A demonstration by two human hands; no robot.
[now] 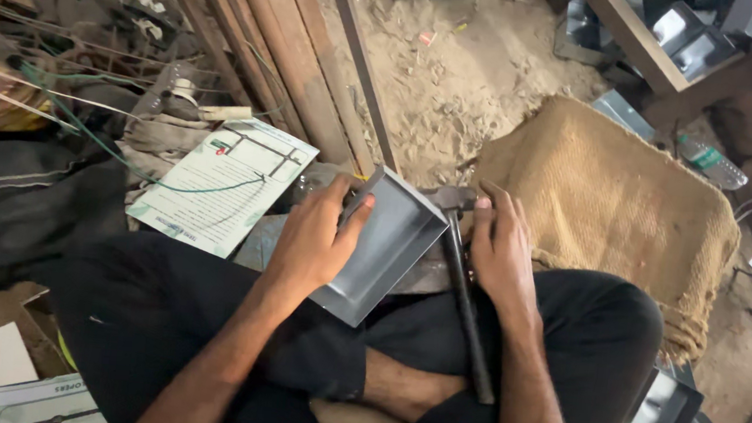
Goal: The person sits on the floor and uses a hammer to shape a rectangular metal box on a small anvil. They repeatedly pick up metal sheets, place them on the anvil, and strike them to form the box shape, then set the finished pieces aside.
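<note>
I sit cross-legged on a sandy floor. My left hand (315, 238) grips the left wall of a grey sheet-metal tray (387, 244), an open box with folded-up sides, held tilted over my lap. My right hand (501, 250) is closed around a hammer (463, 301) near its head, which rests against the tray's upper right edge. The hammer's dark handle runs down across my right leg. A flat metal piece lies under the tray.
A burlap sack (612, 205) lies to the right. Wooden planks (264, 38) and a metal bar lean at upper middle. A printed paper sheet (224, 185) lies left. More grey metal trays (662, 413) sit lower right and upper right. Wires and clutter fill the left.
</note>
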